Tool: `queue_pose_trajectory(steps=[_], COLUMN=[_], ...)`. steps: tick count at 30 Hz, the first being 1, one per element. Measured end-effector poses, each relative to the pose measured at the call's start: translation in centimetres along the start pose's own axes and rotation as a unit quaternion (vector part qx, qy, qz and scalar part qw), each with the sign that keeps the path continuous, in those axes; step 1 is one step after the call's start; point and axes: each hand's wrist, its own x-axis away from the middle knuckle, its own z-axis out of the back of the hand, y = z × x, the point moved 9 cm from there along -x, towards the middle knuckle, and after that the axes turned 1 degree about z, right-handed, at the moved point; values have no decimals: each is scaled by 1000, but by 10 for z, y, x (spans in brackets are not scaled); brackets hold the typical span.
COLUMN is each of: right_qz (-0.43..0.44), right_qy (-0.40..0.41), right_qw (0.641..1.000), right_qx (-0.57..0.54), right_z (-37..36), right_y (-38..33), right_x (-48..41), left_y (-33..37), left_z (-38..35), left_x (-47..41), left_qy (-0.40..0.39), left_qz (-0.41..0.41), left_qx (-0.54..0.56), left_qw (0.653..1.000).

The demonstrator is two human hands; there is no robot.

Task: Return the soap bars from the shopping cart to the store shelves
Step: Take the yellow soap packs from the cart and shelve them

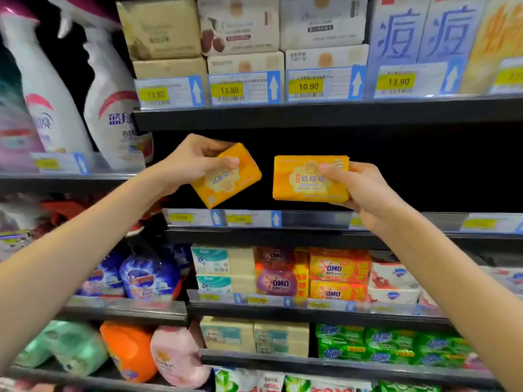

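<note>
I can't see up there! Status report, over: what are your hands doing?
Left hand grips tilted soap bar. Right hand grips level soap bar. Both bars before dark shelf, not yet set down. Nothing blocking.

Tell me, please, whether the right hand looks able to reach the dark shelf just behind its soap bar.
Probably yes. The right hand holds its yellow soap bar in front of the dark shelf, and nothing visible stands between them; the left hand and its tilted bar are off to the side.
</note>
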Motion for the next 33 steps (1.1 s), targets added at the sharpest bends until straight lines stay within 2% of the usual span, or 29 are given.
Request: queue_pose_trajectory(steps=[5,9,12,14,21,28,33], right_qz=[-22,-27,-40,-44,-57,-58,-54], right_qy=[31,56,71,77,80,79,76], right_qw=[999,998,996,996,994,994,994], right_qx=[-4,15,17,23,36,40,58], right_z=[-7,-9,-9,-10,-13,-18,-21], right_y=[11,14,16,17,23,23,23], right_x=[-12,-18,-24,-26,-31,-32,-30], left_y=[-19,-38,-56,-68,-88,-90,-97], left_z=[-9,-20,-32,-36,-29,-29,-28], left_x=[-25,-41,-41,-40,-36,-27,-27], left_qy=[-91,-182,-258,-283,-305,-308,-282], left_qz=[-4,8,37,61,133,143,127], left_qx=[-119,-199,-221,-215,-239,-272,-266], left_qw=[989,963,940,933,912,900,913])
